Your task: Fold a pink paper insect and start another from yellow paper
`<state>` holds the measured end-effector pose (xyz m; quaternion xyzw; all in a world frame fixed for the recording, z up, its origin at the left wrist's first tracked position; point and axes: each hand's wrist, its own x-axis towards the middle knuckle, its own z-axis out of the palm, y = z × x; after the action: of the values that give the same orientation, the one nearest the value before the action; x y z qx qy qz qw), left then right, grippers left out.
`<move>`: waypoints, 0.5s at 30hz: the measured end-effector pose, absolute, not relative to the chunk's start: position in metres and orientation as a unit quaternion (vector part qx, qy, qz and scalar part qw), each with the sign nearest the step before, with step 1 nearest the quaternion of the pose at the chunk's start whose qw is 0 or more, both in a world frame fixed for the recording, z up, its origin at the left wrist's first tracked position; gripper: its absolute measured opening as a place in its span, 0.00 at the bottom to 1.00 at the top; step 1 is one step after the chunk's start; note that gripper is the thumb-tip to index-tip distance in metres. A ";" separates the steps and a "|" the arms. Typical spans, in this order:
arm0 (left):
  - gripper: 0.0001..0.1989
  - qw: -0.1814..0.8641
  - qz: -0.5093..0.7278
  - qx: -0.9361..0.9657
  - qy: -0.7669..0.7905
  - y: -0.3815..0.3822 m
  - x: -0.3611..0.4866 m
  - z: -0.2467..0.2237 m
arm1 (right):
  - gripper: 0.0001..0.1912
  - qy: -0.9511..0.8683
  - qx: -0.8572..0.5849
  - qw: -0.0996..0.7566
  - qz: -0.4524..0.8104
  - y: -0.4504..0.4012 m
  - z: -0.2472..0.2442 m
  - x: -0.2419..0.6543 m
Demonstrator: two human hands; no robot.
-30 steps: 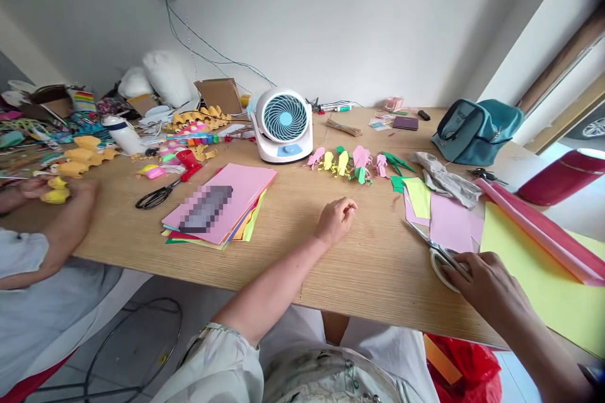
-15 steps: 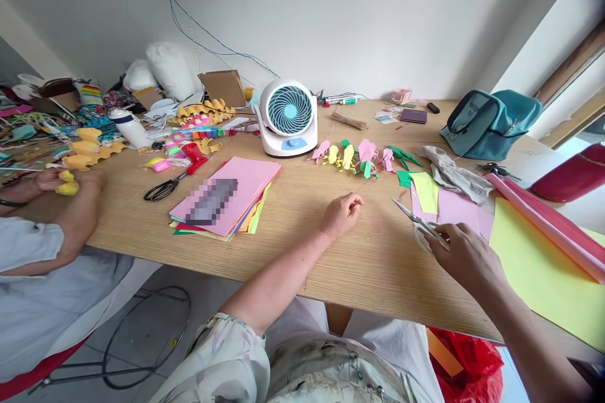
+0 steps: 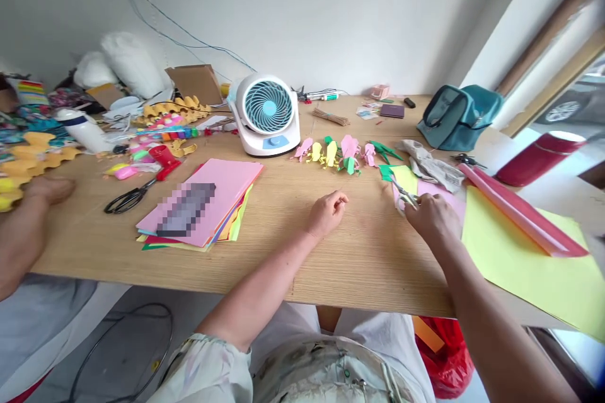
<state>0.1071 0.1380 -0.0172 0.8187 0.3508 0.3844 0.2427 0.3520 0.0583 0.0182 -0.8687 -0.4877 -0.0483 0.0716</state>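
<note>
Scissors (image 3: pixel 406 196) in closed R hand (image 3: pixel 433 217) nr papers (image 3: pixel 407 172), L hand (image 3: pixel 326 214) half-curled, contents unclear

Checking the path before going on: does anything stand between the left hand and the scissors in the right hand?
Nothing visible does: only wooden tabletop lies between the left hand and the scissors in the right hand. The folded-paper figures sit off that line, toward the fan.

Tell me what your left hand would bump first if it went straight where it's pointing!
The left hand would probably meet the folded paper shapes first, perhaps the rightmost pink one; it's curled, so the line is unclear.
</note>
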 end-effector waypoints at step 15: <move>0.10 0.262 0.355 0.825 0.354 0.143 0.107 -0.019 | 0.22 -0.505 -0.860 0.069 -0.037 0.050 0.016 0.339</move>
<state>0.1072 0.1425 -0.0193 0.8248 0.3541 0.3546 0.2616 0.3392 0.0500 0.0165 -0.8597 -0.5048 -0.0366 0.0689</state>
